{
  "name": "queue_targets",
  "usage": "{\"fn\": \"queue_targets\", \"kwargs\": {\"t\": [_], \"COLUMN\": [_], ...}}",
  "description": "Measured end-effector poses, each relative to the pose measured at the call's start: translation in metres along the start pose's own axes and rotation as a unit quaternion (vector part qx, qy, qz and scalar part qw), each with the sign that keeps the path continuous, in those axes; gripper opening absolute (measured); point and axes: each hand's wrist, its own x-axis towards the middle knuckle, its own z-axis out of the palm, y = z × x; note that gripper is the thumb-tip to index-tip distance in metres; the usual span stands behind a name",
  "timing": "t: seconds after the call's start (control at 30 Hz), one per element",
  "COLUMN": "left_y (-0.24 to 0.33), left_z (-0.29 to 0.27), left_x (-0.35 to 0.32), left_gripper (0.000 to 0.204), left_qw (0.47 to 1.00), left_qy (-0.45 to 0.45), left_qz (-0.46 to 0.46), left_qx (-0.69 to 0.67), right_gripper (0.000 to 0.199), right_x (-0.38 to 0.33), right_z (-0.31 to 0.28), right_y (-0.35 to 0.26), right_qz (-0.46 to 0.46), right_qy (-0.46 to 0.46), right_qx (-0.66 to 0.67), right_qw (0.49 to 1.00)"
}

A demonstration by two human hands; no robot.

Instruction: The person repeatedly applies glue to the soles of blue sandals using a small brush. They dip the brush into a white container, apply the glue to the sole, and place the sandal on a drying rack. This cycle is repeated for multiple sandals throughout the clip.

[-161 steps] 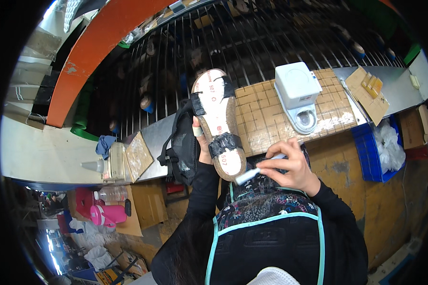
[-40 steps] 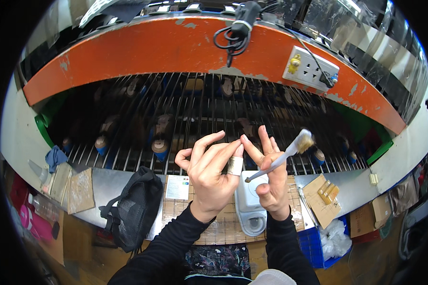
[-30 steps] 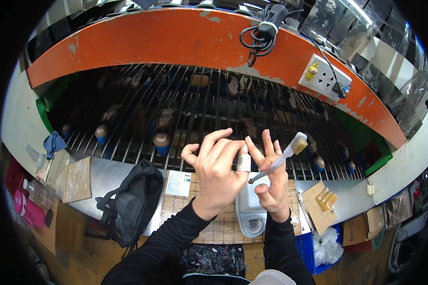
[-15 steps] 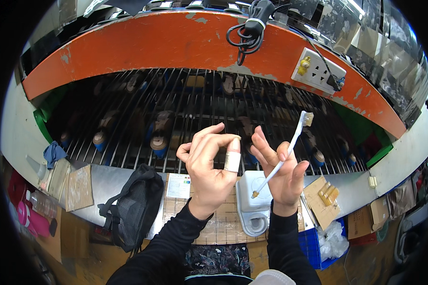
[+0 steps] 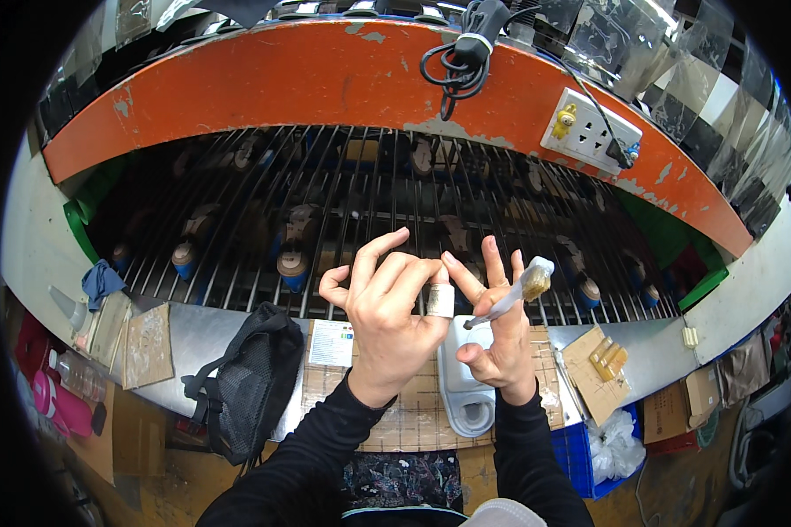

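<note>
I find both forearms, in dark sleeves [image 5: 312, 457], reaching up from the lower edge, wrists bent slightly inward. The left hand [image 5: 388, 321] shows me its back; its thumb, banded with a white wrap [image 5: 440, 300], meets or nearly meets the index fingertip. I cannot tell whether anything sits in that pinch. The right hand [image 5: 506, 347] stands just beside it, fingers spread upward, thumb apart, index fingertip touching or nearly touching the left fingertips. I note a white brush [image 5: 531, 277] held slantwise among the right fingers, bristles at upper right, handle end at lower left. Below, a white machine [image 5: 468, 373] stands on a tan mat [image 5: 395, 426].
</note>
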Motion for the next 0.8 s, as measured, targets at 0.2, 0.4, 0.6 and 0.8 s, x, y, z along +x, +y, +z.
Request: {"fn": "queue_targets", "kwargs": {"t": [0.2, 0.4, 0.6, 0.8], "left_y": [-0.001, -0.002, 0.0, -0.001], "left_z": [0.007, 0.008, 0.004, 0.003], "left_x": [0.001, 0.002, 0.003, 0.003], "left_gripper": [0.008, 0.004, 0.009, 0.004], "left_qw": [0.996, 0.996, 0.998, 1.0], "left_qy": [0.014, 0.022, -0.008, -0.004], "left_qz": [-0.037, -0.047, -0.016, 0.003], "left_qx": [-0.084, -0.077, -0.064, 0.014], "right_gripper": [0.051, 0.046, 0.048, 0.054], "right_x": [0.003, 0.003, 0.003, 0.0], "right_z": [0.009, 0.003, 0.006, 0.004], "right_y": [0.003, 0.011, 0.013, 0.012], "right_qz": [0.098, 0.119, 0.087, -0.01], "right_qy": [0.067, 0.083, 0.089, 0.047], "right_qx": [0.423, 0.556, 0.407, 0.019], "right_qw": [0.898, 0.819, 0.905, 0.999]}}
